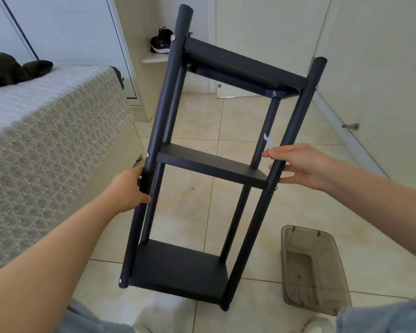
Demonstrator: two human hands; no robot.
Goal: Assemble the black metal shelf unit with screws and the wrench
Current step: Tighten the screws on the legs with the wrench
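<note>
Bed (46, 131) with a patterned cover at left, dark garment (10, 69) lying on top near its far end.

Left hand (127, 186) grips the left front post (163, 121) of the black shelf unit (178, 267), fingers curled round the tube just below the middle shelf (209, 162). A screw (147, 154) sits in the post just above the hand.

Shelf unit is centre frame, tilted, top leaning away and to the right. It looks lifted off the tiled floor (195, 116), but contact at the lowest foot is hard to tell. Three shelves sit between four posts: top shelf (240, 63), middle shelf, and a bottom shelf nearest the camera. More screw heads show at the top and bottom corners.

Black shoes (161, 42) sit on a low ledge behind the top of the unit.

Right hand (305, 164) is at the right front post (296, 131), level with the middle shelf. Thumb and forefinger pinch a small pale wrench (268, 141), which sticks up above the hand, just left of the post. The other fingers (288, 180) lie fairly straight behind the post, which crosses in front of them. Can't tell if they press on it.

Smoky clear plastic bin (332, 265) stands on the floor at lower right, apart from the unit.
</note>
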